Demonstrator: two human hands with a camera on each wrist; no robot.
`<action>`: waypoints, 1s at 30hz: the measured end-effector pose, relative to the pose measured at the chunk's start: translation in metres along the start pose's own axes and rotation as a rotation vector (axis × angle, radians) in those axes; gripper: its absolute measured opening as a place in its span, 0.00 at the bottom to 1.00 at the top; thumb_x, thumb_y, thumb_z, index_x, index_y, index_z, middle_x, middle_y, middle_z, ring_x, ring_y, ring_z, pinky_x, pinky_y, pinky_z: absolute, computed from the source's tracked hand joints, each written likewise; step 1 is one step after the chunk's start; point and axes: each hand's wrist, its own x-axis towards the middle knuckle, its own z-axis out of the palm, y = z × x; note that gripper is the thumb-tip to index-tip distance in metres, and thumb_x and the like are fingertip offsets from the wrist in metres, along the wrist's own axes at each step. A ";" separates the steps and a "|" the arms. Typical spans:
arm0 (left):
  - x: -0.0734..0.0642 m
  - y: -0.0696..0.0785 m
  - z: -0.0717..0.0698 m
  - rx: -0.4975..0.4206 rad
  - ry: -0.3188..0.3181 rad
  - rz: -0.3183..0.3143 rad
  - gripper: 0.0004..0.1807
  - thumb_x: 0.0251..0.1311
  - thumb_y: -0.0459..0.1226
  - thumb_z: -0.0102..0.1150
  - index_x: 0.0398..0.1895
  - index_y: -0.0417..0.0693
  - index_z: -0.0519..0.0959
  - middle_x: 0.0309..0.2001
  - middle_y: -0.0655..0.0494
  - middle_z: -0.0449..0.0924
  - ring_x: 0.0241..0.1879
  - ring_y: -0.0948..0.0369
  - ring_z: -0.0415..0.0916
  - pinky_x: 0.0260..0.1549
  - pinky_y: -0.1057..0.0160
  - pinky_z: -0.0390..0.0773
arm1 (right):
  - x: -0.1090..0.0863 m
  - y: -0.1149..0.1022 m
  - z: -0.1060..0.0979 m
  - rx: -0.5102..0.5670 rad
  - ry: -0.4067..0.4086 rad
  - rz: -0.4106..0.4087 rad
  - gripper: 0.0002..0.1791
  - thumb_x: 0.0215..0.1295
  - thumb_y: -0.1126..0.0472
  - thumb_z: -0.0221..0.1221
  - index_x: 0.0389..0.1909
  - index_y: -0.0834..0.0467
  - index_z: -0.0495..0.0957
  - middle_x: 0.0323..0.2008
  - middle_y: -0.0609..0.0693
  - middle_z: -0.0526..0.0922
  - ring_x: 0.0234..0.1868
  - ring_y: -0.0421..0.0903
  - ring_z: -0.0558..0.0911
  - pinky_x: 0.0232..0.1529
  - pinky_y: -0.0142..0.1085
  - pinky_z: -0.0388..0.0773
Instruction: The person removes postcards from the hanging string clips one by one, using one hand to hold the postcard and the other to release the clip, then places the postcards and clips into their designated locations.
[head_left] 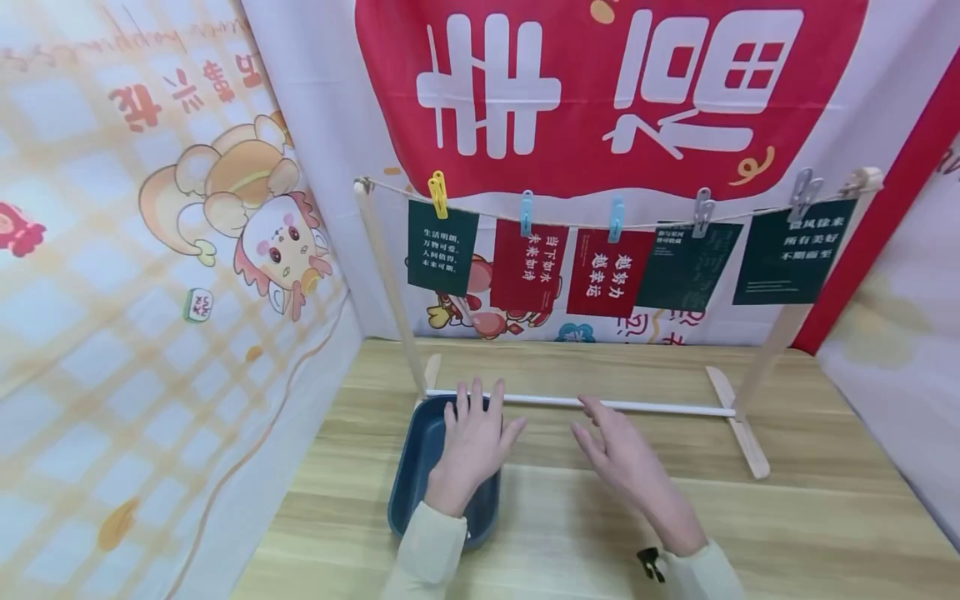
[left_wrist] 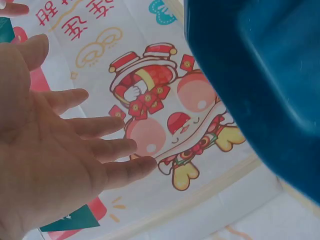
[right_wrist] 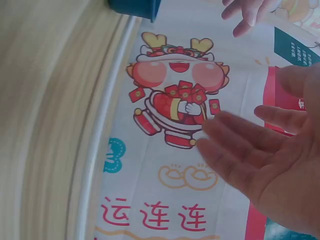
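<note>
My left hand [head_left: 475,442] hovers over the dark blue tray [head_left: 401,475], its fingers spread and holding nothing. To the right, my right hand [head_left: 626,458] is held in the air in front of the white rod [head_left: 667,407], fingers extended and palm bare. Both wrist views show loose, straight fingers: the left hand [left_wrist: 60,130] beside the blue tray [left_wrist: 260,75], and the right hand [right_wrist: 270,150]. Beyond the hands, several green and red cards hang from a string, among them a green card [head_left: 442,250] under a yellow clothespin [head_left: 438,195] and a red card [head_left: 603,271] under a blue clothespin [head_left: 617,220].
A wooden frame with a left post [head_left: 390,283] and a right post [head_left: 780,342] holds the string. Its right foot [head_left: 750,446] rests on the wooden table [head_left: 570,542]. Printed cloth [head_left: 315,75] covers the walls behind and at the sides. A black buckle [head_left: 651,565] lies by the right sleeve.
</note>
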 end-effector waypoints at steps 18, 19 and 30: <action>0.024 -0.008 -0.069 -0.173 0.585 0.115 0.18 0.72 0.43 0.51 0.56 0.41 0.77 0.53 0.44 0.80 0.52 0.49 0.80 0.51 0.51 0.81 | 0.036 -0.032 -0.029 0.530 0.000 -0.062 0.18 0.74 0.47 0.51 0.58 0.49 0.74 0.35 0.51 0.84 0.31 0.46 0.85 0.36 0.36 0.84; 0.026 -0.008 -0.074 -0.183 0.604 0.106 0.18 0.72 0.44 0.50 0.55 0.41 0.77 0.53 0.44 0.80 0.51 0.50 0.80 0.49 0.52 0.82 | 0.039 -0.034 -0.028 0.544 -0.005 -0.063 0.18 0.74 0.47 0.51 0.58 0.49 0.74 0.35 0.51 0.84 0.32 0.47 0.85 0.37 0.35 0.84; 0.029 -0.004 -0.127 -0.399 0.661 0.149 0.18 0.73 0.45 0.48 0.54 0.42 0.77 0.46 0.46 0.80 0.39 0.54 0.81 0.37 0.57 0.84 | 0.072 -0.048 -0.029 0.672 -0.059 -0.130 0.14 0.75 0.53 0.51 0.55 0.53 0.74 0.34 0.55 0.84 0.28 0.52 0.84 0.33 0.37 0.84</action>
